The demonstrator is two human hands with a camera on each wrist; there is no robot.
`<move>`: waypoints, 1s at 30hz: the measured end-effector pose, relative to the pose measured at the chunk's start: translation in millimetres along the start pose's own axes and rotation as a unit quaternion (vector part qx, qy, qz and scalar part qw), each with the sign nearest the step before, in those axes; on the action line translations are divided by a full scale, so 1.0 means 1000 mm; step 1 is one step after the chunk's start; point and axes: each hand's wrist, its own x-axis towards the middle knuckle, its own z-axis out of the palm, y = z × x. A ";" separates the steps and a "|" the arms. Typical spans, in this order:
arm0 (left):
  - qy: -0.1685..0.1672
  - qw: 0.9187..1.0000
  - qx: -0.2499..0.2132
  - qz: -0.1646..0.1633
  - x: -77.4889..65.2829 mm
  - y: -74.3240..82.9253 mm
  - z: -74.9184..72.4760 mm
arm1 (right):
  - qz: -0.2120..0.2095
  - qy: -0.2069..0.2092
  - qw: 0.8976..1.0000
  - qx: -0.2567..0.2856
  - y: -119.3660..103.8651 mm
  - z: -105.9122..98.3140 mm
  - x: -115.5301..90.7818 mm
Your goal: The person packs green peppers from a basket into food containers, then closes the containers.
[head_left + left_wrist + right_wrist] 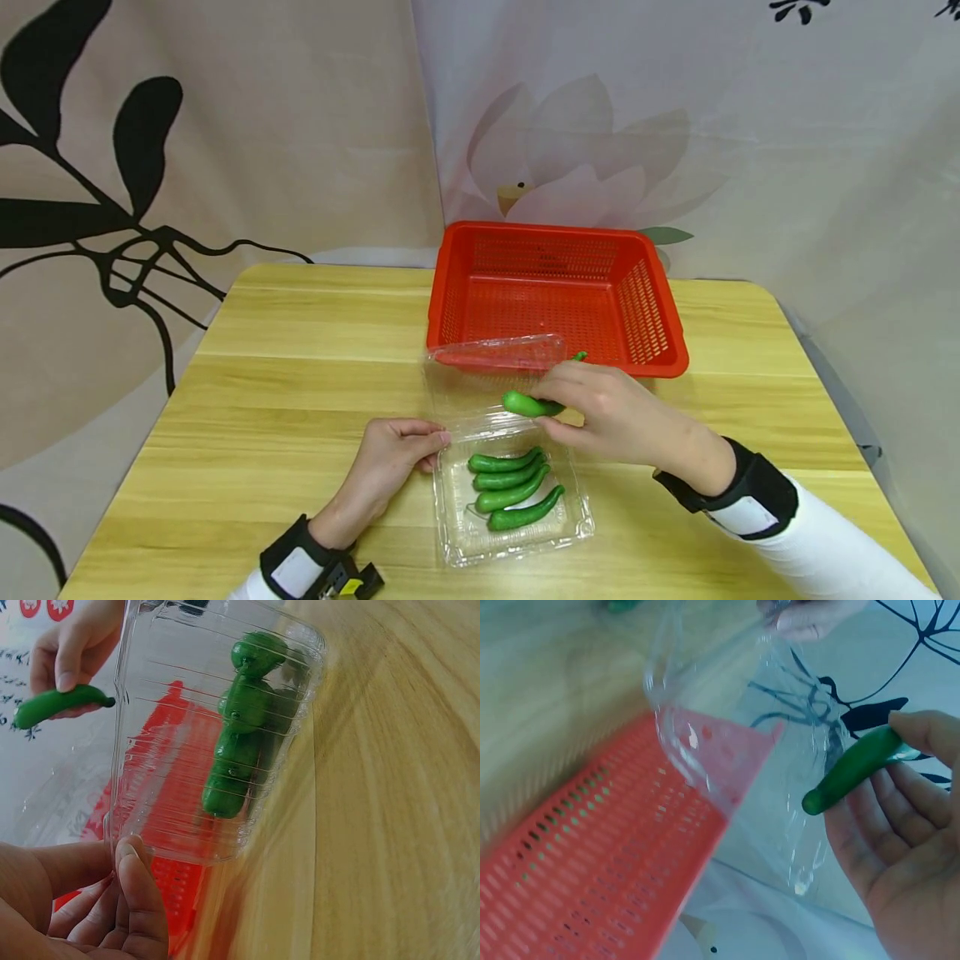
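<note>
A clear plastic clamshell box (457,533) lies on the table with its lid (465,392) folded back toward the basket. Several green chili peppers (513,498) lie in a stacked row inside its base; the left wrist view shows them (244,712) through the clear wall. My left hand (397,454) pinches the box's left edge near the hinge, thumb on the rim (116,787). Above the hinge, my right hand (607,408) holds another green chili pepper (525,405) between thumb and fingers, and in the right wrist view this pepper (855,769) lies across the fingers.
A red plastic basket (660,308) with perforated walls stands at the back of the wooden table (300,375). The box's lid overlaps the basket's front rim in the head view. Behind the table hangs a printed cloth (337,125).
</note>
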 end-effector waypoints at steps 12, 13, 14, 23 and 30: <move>0.010 1.000 0.003 -0.001 -0.001 0.002 0.000 | 0.001 -0.074 0.997 -0.007 -0.016 0.026 -0.017; 0.009 1.000 0.004 -0.001 -0.001 0.002 0.000 | 0.000 -0.080 0.997 -0.007 -0.017 0.029 -0.018; 0.009 1.000 0.004 -0.001 -0.001 0.002 0.000 | -0.001 -0.085 0.996 -0.007 -0.018 0.032 -0.019; -0.001 1.000 -0.003 -0.007 0.000 0.001 0.000 | 0.007 -0.135 0.991 0.002 -0.025 0.053 -0.027; -0.008 1.000 -0.006 -0.003 0.001 0.000 -0.001 | 0.013 -0.172 0.985 0.002 -0.027 0.062 -0.029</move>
